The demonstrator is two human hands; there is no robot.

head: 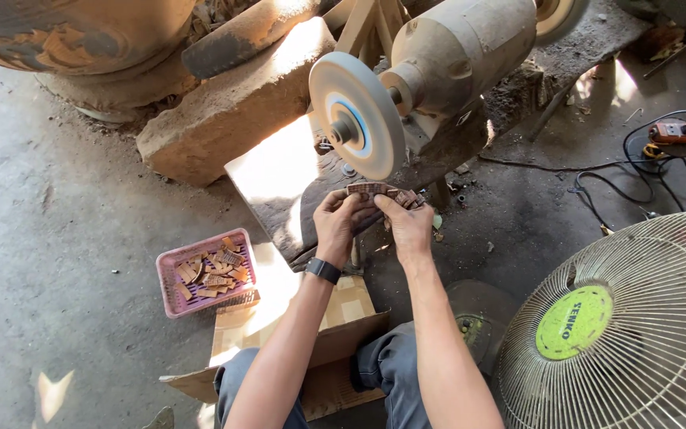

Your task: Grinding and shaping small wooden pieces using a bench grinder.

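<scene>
Row of small brown carved wooden pieces (375,191): held up in front of the person, just below the round grey buffing wheel (356,115) of the bench grinder, not visibly touching the wheel. Pieces sit side by side in a slightly curved strip.

Left hand (335,226): fingers curled, pinching the left end of the strip between thumb and fingertips. Black wristwatch (323,270) on that wrist.

Right hand (408,226): likewise closed on the right end of the strip, thumb on top. Hands close together, nearly touching at the thumbs.

Grey dusty motor housing (458,52) of the grinder sits behind the wheel, mounted on a worn wooden bench (275,171).

Pink plastic basket (170,287) holding more brown wooden pieces stands on a flattened cardboard box (343,318), left of the left forearm.

Round wire-cage floor fan with green hub (621,326) lies to the right of the right arm. Black cables (621,179) and an orange power tool (680,131) on the concrete floor (57,238) beyond it.
</scene>
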